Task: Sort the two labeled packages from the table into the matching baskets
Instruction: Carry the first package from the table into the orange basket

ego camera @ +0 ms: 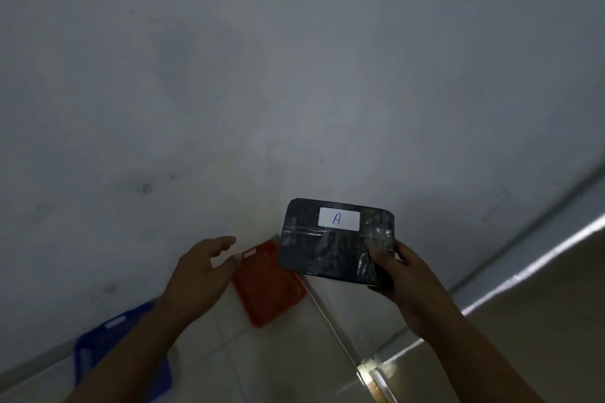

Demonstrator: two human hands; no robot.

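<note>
Pinched at its lower right corner by the right hand (397, 275), thumb on top and fingers beneath: 1 dark package (337, 242), held up in the air in front of the wall, white label (339, 218) reading "A" facing up. Probably light and fairly stiff, held flat from 1 corner; glossy wrap likely slippery, so better gripped along an edge. Left hand (199, 267) open and empty, just left of it. Below on the floor, 2 baskets: 1 orange basket (266, 288), 1 blue basket (98, 350). Second package not visible.
</note>
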